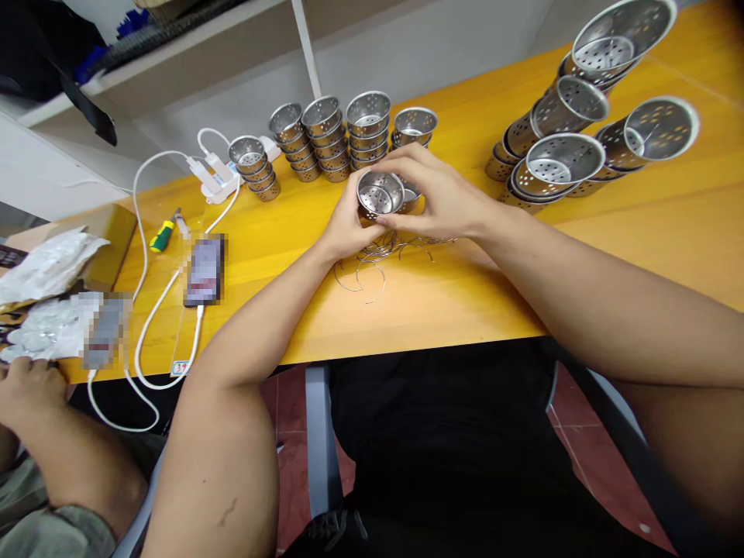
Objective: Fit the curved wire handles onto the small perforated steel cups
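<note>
Between my two hands is a small perforated metal cup (380, 200), its open mouth tilted toward me. My left hand (342, 221) wraps the cup's left side, thumb along the lower edge. From the right, my right hand (447, 190) closes on it, fingers arched over the top and thumb at the lower rim. Part of another metal piece (411, 195) shows inside the right hand's curve; whether it is joined to the cup I cannot tell. Thin wire rings (372, 273) lie loosely on the table beneath and in front of my hands.
Stacked perforated cups (325, 132) line the back of the yellow table (453, 310); larger stacks (561, 167) stand at right. Leftward are a power strip (219, 182), white cables, a phone (204, 270) and a screwdriver (163, 235). Another person's hand (32, 387) rests at far left.
</note>
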Motion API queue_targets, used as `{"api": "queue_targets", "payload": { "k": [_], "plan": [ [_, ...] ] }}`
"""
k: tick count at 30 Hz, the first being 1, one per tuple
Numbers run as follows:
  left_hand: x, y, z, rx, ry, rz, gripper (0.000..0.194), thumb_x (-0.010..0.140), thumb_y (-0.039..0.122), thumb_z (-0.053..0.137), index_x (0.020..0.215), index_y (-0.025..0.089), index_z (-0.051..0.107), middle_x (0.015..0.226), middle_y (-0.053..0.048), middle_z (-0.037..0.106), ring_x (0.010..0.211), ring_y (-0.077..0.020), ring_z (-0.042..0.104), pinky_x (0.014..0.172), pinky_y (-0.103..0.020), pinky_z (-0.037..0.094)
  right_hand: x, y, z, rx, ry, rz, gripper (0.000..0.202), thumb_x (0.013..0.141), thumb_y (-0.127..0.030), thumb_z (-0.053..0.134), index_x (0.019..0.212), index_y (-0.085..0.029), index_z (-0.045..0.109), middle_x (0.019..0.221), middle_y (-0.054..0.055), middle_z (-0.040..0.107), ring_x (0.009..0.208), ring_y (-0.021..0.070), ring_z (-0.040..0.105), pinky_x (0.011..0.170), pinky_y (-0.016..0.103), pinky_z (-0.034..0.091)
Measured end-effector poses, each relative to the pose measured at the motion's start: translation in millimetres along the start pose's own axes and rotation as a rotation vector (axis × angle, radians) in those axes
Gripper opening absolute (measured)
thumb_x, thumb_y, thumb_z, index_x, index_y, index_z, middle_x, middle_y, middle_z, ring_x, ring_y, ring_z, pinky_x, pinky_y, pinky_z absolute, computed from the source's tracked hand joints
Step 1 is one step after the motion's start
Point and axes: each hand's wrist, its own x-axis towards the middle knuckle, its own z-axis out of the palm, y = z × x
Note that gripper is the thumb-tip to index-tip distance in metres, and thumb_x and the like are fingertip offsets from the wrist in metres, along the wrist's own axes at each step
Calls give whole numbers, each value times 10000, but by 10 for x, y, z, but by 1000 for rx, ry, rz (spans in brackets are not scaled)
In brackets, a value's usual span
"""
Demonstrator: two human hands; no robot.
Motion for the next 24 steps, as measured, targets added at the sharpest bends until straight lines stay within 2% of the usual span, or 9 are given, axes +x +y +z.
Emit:
{"api": "queue_targets", "payload": {
  "k": [2,5,9,11,13,15,19,21,24],
  "plan": [
    [-6,159,-48,38,-5,-94,975,1194,839,694,1936,368,271,1878,-169,585,1803,-431,687,1428,-667,684,1,-71,-102,-38,-22,67,949,1079,-763,778,1963,-558,499,1890,54,662,1758,498,561,1505,753,496],
    [12,281,-132,10,-58,-136,972,1171,856,717,1934,376,354,1953,-171,561,1798,-438,694,1394,-680,706,-8,-86,-259,-115,61,134,1037,1040,-664,786,1985,-435,427,1928,147,559,1772,483,534,1516,678,519],
    [49,260,-224,36,-186,-69,953,1084,970,768,1808,369,618,2034,-177,535,1934,-462,527,1592,-766,484,-37,-20,-412,-305,301,307,897,1076,-483,805,1879,-230,496,1862,300,486,1827,474,459,1601,589,416],
    [53,241,-241,53,-235,-76,960,1053,1018,760,1755,366,695,2086,-179,476,1988,-481,437,1635,-812,381,-42,-13,-447,-377,335,396,822,1103,-344,792,1840,-112,511,1850,366,449,1847,458,434,1631,512,345],
    [48,234,-243,66,-271,-106,960,1037,1047,744,1715,367,742,2113,-180,435,2005,-500,396,1638,-849,338,-31,-20,-444,-423,276,474,860,1082,-227,802,1858,-39,481,1898,392,411,1854,488,426,1622,521,325],
    [38,231,-243,78,-285,-136,945,1033,1057,737,1676,365,768,2114,-180,434,2000,-505,400,1638,-859,322,-10,-3,-403,-470,171,550,923,1046,-184,840,1864,22,465,1917,420,409,1820,561,459,1576,608,360],
    [26,226,-266,86,-247,-206,920,1008,1042,788,1547,296,779,2028,-229,544,1935,-501,498,1621,-789,398,-6,245,-251,-573,-15,606,867,1068,-288,907,1731,150,559,1798,502,531,1758,665,506,1517,750,357],
    [29,237,-280,89,-207,-243,856,981,1011,851,1415,277,782,1937,-242,640,1895,-507,543,1582,-761,461,-32,465,-174,-566,-16,563,824,1046,-340,944,1673,94,630,1764,496,583,1741,690,532,1519,813,312],
    [43,280,-294,110,-152,-310,718,961,900,958,1268,283,757,1724,-213,793,1725,-503,685,1485,-749,551,-55,714,-100,-513,75,475,728,973,-385,1019,1586,-122,726,1751,397,672,1655,696,618,1439,882,391]
  ]
}}
